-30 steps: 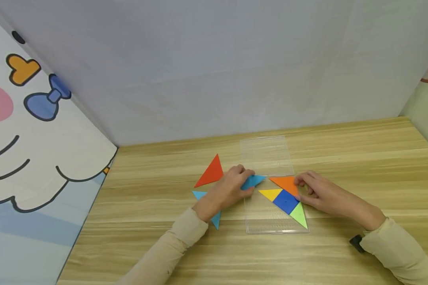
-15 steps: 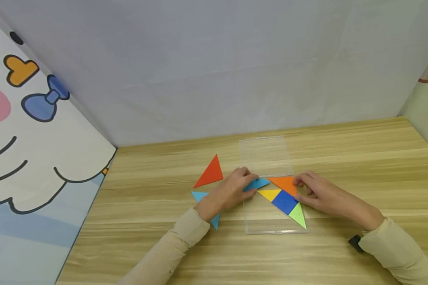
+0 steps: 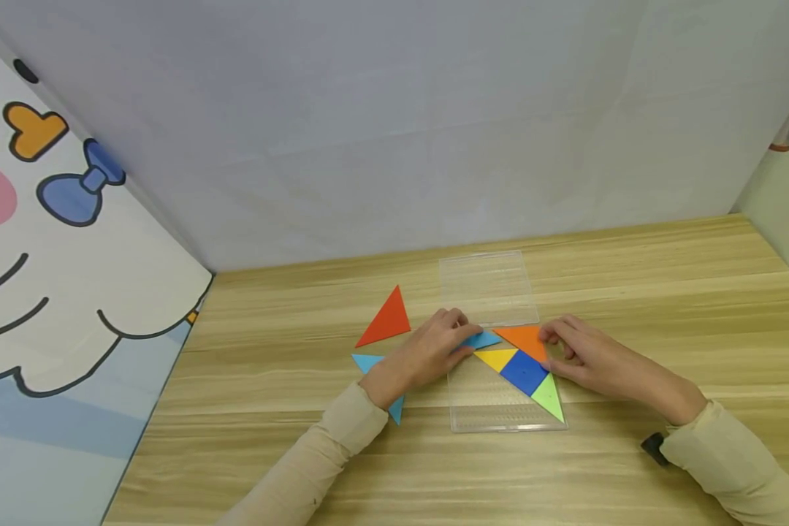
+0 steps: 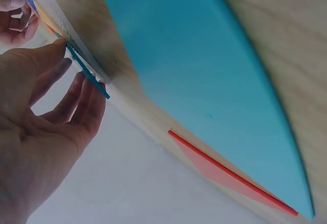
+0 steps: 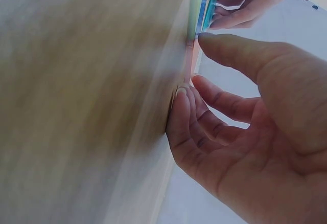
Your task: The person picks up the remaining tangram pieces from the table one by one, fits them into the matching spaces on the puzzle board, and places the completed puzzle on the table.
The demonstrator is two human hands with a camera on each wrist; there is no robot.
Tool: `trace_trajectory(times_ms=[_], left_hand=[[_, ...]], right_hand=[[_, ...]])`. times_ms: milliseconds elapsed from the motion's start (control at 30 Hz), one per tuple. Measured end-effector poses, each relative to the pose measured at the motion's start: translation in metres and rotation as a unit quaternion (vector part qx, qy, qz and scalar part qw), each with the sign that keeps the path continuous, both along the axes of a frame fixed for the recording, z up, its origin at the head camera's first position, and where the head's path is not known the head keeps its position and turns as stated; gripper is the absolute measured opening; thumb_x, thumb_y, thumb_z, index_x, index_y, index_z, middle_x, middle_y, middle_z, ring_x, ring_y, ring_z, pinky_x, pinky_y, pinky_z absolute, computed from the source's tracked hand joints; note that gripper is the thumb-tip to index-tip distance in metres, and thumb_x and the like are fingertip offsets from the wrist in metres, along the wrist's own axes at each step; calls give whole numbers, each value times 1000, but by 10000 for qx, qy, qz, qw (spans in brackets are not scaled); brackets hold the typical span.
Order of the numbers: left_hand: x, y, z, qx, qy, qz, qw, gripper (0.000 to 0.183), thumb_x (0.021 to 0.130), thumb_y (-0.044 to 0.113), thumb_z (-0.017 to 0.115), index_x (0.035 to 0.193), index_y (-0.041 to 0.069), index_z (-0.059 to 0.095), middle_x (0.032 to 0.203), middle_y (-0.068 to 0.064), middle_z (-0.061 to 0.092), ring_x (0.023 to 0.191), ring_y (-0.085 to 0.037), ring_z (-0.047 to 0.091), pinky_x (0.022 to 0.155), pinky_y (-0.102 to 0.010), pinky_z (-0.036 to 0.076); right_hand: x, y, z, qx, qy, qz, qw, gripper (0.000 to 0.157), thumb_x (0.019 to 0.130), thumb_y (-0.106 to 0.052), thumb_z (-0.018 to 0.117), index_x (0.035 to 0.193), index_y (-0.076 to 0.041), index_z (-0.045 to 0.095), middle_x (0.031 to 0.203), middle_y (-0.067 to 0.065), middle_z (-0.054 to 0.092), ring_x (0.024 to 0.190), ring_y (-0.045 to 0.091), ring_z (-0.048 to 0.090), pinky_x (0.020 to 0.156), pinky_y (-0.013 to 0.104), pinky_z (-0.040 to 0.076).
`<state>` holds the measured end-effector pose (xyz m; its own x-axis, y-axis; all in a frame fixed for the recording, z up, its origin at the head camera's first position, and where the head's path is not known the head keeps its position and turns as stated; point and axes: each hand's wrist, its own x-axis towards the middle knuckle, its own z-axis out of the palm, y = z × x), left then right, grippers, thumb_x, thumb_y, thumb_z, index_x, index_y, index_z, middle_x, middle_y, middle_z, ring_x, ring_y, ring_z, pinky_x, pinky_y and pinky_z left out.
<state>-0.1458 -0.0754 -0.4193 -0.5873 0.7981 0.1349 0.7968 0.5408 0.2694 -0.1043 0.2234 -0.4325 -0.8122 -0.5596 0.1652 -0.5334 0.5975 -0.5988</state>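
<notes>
Between its thumb and fingers my left hand [image 3: 427, 352] pinches a light blue tangram piece [image 3: 488, 339], also seen edge-on as the teal piece [image 4: 88, 73] in the left wrist view. Most of it is hidden by the hand. Its pointed end lies beside an orange triangle [image 3: 521, 339] on a clear plastic tray [image 3: 476, 418]. At the tray's right edge, my right hand [image 3: 595, 359] holds the orange triangle with thumb and curled fingertips at its right side. A yellow triangle [image 3: 497, 358], dark blue square [image 3: 524, 372] and green triangle [image 3: 549, 399] form a diagonal row on the tray.
Left of the tray a red triangle [image 3: 388, 320] lies flat on the wooden table [image 3: 269, 365]. A larger light blue piece [image 3: 367, 361] is partly covered by the left forearm. Behind the tray sits a clear square panel [image 3: 489, 288], against its far edge.
My left hand has slid the light blue piece slightly right, toward the orange triangle, and more of it is covered now. The right hand has stayed almost still.
</notes>
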Motion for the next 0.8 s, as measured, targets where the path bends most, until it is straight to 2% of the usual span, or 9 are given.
trace_trajectory(times_ms=[467,800], left_hand=[[-3,2,-9,391,232,-419,9981,32,102,7,63,134,1,62,117,-15,58,102,-24,56,88,-30,49],[-3,4,-11,556,245,-511,9968,33,101,6,64,133,0,62,117,-15,58,104,-25,56,91,-29,49]], right_hand=[[0,0,1,43,-97,-30,9999,28,95,-7,73,119,-2,59,113,7,58,82,9,46,71,25,51],[0,0,0,-2,-5,-7,10000,28,94,-5,73,118,-2,60,112,7,58,82,9,46,70,25,50]])
